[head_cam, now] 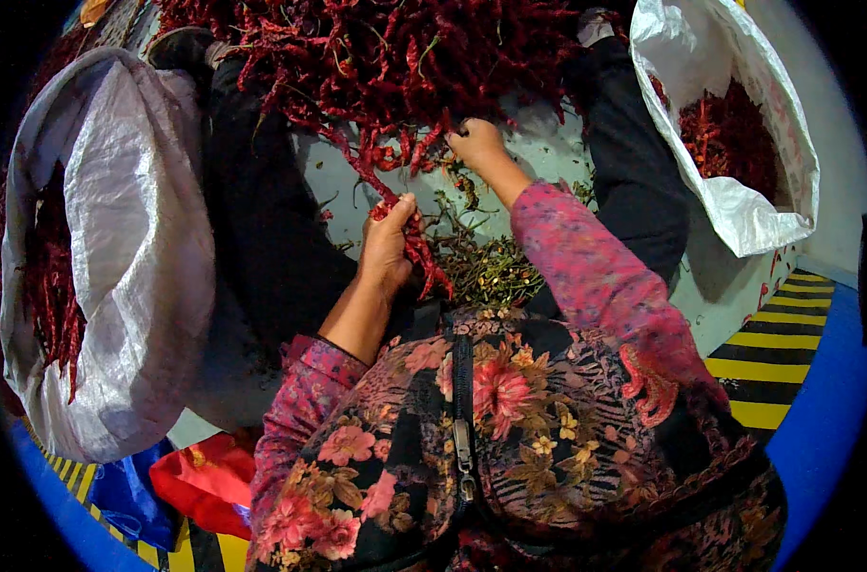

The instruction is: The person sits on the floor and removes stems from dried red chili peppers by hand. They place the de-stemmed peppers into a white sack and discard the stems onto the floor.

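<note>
My left hand [389,243] is closed around a bunch of dried red chillies [428,264], whose ends stick out on both sides of the fist. Farther forward and to the right, my right hand [480,146] has its fingertips pinched at the end of a wrinkled red chilli [425,146]. A large heap of dried red chillies [405,57] spreads just beyond both hands. Between my legs, a pile of loose green-brown chilli stems [487,268] with pale seeds lies on the light grey floor [340,207].
On the left stands a white woven sack [136,214] holding red chillies [51,286]. Another open white sack [745,222] at the right holds darker red chillies [734,139]. Red [208,472] and blue bags [133,500] lie at lower left. Yellow-black floor stripes [770,357] run along the right.
</note>
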Available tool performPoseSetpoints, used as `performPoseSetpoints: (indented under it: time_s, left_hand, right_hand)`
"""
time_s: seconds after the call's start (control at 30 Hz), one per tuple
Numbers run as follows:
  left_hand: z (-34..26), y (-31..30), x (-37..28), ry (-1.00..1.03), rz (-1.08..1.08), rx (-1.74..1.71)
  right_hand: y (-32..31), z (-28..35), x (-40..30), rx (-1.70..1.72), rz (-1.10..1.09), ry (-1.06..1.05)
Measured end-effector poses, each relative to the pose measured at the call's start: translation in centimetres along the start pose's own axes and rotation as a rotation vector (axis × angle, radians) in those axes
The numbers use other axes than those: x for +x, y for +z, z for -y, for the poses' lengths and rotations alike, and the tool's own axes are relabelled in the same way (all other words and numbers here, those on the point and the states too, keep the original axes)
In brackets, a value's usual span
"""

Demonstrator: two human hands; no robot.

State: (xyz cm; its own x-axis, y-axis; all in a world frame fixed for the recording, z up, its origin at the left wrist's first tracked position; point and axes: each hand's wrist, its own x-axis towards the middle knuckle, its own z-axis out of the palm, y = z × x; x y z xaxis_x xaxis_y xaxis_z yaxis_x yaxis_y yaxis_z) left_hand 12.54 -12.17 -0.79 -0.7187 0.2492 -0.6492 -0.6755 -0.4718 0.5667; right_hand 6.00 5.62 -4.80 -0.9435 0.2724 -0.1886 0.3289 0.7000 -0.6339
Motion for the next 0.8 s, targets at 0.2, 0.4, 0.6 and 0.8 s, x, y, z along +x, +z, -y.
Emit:
performPoseSetpoints:
  time_s: [0.2,0.4,0.6,0.8]
  left_hand:
    - [0.0,0.5,-0.3,0.013,0.11,-0.031]
    - [-0.5,0.1,-0.7,-0.006,0.156,-0.022]
    - [-1.0,1.4,-2.2,0.169,0.151,0.08]
    - [-7.2,3.7,-6.7,0.427,0.256,0.096]
  right_hand:
    - [-4.1,0.2,-6.4,0.737,0.403,0.321]
    - [-8.1,-1.3,-9.6,0.86,0.416,0.255]
    - [-10.1,-3.2,-11.3,0.93,0.147,0.122]
    - [-10.0,-3.8,-9.2,0.946,0.05,0.127]
